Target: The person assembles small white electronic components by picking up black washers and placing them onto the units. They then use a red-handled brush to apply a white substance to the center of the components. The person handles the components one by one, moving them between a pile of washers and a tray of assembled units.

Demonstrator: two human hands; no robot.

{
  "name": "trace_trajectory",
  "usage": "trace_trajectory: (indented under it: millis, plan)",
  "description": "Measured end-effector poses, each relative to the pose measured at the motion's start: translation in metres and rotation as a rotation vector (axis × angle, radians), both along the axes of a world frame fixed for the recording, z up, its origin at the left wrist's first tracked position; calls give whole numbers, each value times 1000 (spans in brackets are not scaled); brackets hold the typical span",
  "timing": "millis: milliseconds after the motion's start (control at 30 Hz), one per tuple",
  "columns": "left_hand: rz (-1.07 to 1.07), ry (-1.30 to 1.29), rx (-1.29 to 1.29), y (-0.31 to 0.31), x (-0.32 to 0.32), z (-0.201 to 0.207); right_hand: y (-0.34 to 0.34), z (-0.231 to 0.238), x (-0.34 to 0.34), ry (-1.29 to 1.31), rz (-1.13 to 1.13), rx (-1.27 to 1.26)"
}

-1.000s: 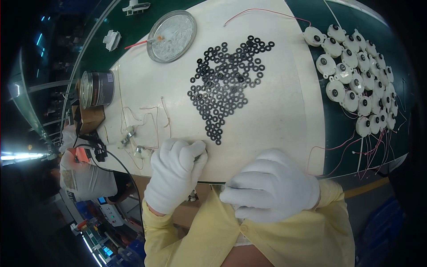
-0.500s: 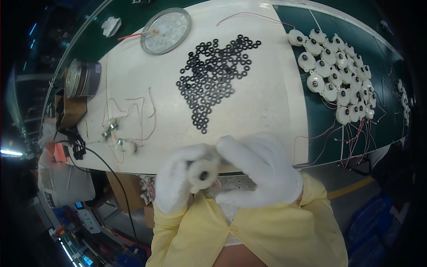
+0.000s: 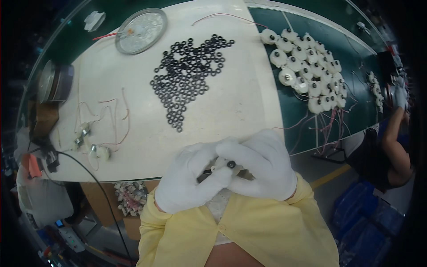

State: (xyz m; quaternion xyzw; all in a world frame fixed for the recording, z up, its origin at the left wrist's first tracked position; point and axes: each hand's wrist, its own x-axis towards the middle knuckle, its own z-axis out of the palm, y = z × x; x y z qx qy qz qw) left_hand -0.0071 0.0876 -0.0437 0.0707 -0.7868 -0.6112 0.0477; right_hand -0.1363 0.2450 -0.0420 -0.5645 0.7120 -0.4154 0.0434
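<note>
At the far left of the white bench (image 3: 249, 100) we saw a round tin (image 3: 66, 84) above a cardboard box (image 3: 44, 118). Just to the right of these lay small wired parts (image 3: 104, 153), their thin leads spread loosely around them. Farther back, we found a clear round dish (image 3: 131, 53) with a red stick (image 3: 104, 36) slanting over its left rim. Near the middle, black rings (image 3: 187, 66) lay in a ragged patch, well apart from the hands. At the near edge, our left hand (image 3: 193, 175) had its gloved fingers curled around a white round part (image 3: 231, 165) with a black centre. Our right hand (image 3: 260, 167) gripped the same part from the other side, its fingers covering much of it. To the right, we saw many similar white parts (image 3: 307, 71) clustered on a green surface (image 3: 364, 55), red leads trailing toward us. A co-worker (image 3: 393, 144) sat at the far right.
</note>
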Motion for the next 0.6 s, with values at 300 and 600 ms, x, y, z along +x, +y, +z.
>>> trace_trajectory:
  millis: [300,600]
  plan:
    - [390,164,-57,-10,48,-16,54,-7,-69,374,-679,83]
    - [665,222,23,-21,73,-21,51,-19,-83,446,-721,264]
